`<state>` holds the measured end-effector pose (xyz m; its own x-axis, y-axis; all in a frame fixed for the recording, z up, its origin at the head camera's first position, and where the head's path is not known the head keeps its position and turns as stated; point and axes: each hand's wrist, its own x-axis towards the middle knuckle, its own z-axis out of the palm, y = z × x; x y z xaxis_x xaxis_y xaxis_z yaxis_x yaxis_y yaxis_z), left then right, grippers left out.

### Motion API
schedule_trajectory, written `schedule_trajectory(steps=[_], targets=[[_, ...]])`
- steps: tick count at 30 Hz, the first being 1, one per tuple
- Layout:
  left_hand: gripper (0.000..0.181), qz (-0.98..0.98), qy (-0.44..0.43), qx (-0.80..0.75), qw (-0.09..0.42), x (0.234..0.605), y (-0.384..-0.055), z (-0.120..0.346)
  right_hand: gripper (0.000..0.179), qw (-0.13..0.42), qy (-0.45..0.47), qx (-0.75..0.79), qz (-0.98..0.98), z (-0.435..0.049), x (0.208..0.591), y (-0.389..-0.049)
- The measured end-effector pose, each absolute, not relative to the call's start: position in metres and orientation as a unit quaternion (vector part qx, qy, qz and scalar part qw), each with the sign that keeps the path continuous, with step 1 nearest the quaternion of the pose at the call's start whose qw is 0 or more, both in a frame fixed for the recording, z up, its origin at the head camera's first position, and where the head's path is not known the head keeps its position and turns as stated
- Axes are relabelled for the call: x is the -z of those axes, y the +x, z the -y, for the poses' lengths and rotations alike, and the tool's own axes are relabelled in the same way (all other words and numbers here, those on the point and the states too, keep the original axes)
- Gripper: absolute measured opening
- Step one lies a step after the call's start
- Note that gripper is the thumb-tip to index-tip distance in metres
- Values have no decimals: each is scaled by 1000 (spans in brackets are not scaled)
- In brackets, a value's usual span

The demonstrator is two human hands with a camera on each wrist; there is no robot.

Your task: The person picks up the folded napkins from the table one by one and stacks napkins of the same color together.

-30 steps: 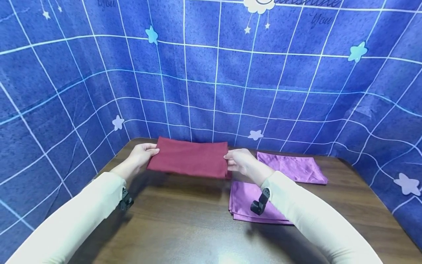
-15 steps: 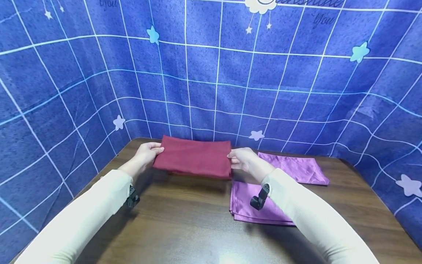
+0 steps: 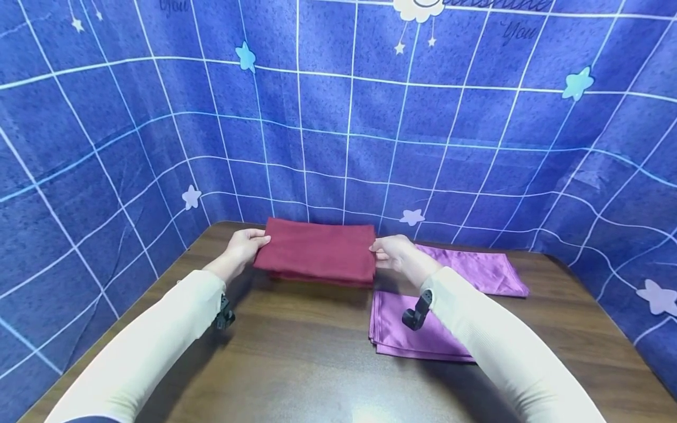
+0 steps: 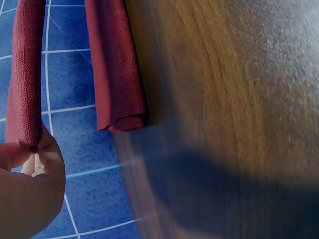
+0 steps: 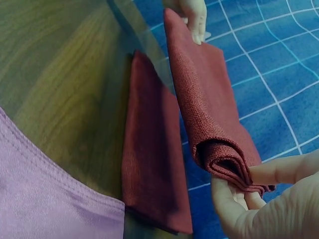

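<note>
Between my two hands hangs a folded dark red cloth (image 3: 319, 249), level above the back of the table. My left hand (image 3: 240, 249) pinches its left end between thumb and fingers, as the left wrist view shows up close. At the other end my right hand (image 3: 399, 255) grips the layered folds; in the right wrist view the cloth's end shows a rolled fold beside the thumb. Below the held cloth, apart from it, a second folded red cloth (image 5: 152, 164) lies along the table's back edge. From the head camera the held cloth mostly hides it.
Two folded purple cloths lie on the right: a nearer one (image 3: 407, 335), partly under my right forearm, and a farther one (image 3: 476, 273) by the back edge. The brown wooden table (image 3: 296, 346) meets a blue gridded curtain (image 3: 328, 141) behind and at the sides.
Both hands have shifted a little to the right with the red cloth, the left hand more than the right. The purple cloths lie where they were.
</note>
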<state>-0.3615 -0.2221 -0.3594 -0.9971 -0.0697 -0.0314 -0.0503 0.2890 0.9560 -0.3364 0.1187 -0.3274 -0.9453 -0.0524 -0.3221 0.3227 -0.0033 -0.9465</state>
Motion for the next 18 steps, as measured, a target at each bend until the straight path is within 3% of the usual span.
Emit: schedule_trajectory(steps=[6, 18], targets=[[36, 808, 44, 587, 41, 363, -366, 219, 20, 136, 103, 706, -687, -119, 329, -342], [35, 814, 52, 575, 62, 366, -376, 213, 50, 134, 115, 716, -675, -121, 334, -352]])
